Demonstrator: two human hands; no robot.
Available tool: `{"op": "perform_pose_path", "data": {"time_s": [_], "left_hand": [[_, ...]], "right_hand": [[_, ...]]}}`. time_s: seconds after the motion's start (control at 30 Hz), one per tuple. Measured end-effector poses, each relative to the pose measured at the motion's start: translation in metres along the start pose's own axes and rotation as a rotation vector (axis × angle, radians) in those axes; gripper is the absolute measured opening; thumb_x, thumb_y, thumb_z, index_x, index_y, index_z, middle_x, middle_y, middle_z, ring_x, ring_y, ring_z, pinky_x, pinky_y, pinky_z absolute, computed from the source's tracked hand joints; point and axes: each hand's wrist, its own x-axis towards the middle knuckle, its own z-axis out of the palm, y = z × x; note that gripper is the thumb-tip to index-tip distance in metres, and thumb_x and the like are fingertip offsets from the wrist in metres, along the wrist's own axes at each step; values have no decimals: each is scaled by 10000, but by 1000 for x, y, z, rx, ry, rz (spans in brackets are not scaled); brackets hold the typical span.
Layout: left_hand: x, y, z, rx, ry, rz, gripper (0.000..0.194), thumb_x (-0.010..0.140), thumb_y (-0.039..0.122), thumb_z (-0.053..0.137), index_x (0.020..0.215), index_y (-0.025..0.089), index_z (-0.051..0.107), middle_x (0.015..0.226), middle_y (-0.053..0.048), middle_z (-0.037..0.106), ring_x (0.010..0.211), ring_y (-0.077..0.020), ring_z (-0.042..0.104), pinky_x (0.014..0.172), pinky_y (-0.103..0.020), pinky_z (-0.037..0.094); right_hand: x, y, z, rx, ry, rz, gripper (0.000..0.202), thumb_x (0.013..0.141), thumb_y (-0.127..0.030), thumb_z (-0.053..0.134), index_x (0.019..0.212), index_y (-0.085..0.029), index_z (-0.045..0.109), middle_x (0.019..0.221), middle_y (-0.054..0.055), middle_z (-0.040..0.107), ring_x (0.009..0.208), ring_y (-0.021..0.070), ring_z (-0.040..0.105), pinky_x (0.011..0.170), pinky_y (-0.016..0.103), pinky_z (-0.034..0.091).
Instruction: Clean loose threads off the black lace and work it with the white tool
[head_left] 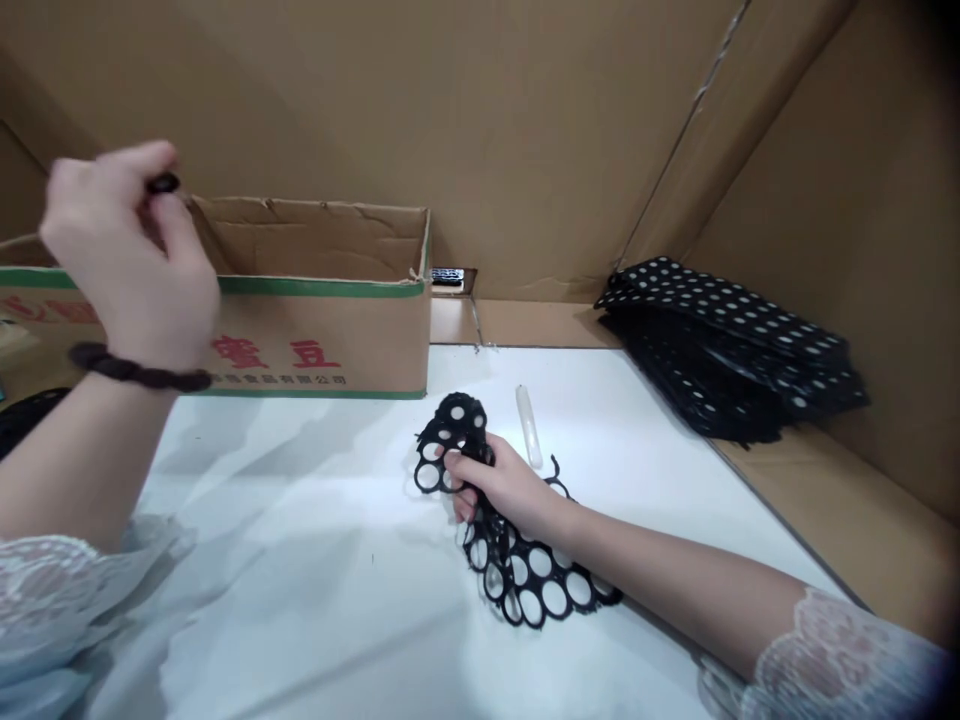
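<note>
My left hand [135, 250] is raised in front of the cardboard box [375, 335], slightly blurred. Its thumb and forefinger pinch a small dark round piece [163, 183]. Over the white tabletop, my right hand [517, 480] is closed around a black sheet full of round holes [540, 565]. One end of this sheet bunches up past the fingers, and the rest drapes below the wrist onto the table. A whitish translucent stick [528, 425] lies just beyond the right hand.
Several black sheets with small white dots [727, 340] are stacked at the right, against a cardboard wall [847, 250]. Cardboard also rises behind the white table [337, 600]. A dark item [30, 415] shows at the far left edge.
</note>
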Motion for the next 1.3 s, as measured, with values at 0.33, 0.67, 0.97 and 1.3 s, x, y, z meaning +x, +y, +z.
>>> {"op": "perform_pose_path", "data": {"time_s": [0.33,0.67,0.97,1.3], "left_hand": [[-51,66,3,-209,60,926,199,756,252,571,944,186,583,850,-17,626,843,-142,552,793,-295,439],[-96,105,15,-677,-683,397,209,822,298,491,962,180,592,953,-25,649,865,-128,572,784,-251,418],[-92,112,7,-1053,-1098,-253,270,799,384,479,821,155,622,806,-37,649,737,-142,582,679,-263,475],[-4,19,18,-104,39,-93,305,843,350,433,1026,184,611,958,45,607,990,-173,536,926,-361,395]], "right_hand": [[3,1,-2,15,97,-5,150,753,-259,527,793,-194,398,413,-110,386,343,78,423,375,227,431],[0,4,-1,-25,55,-117,214,777,-365,546,816,-181,444,398,-97,404,347,77,431,389,218,422],[3,5,-1,9,85,-98,215,796,-396,520,867,-204,455,419,-108,347,352,59,391,405,213,429],[1,2,0,-91,88,-9,269,775,-443,512,766,-185,433,525,-68,426,394,65,444,413,226,442]]}}
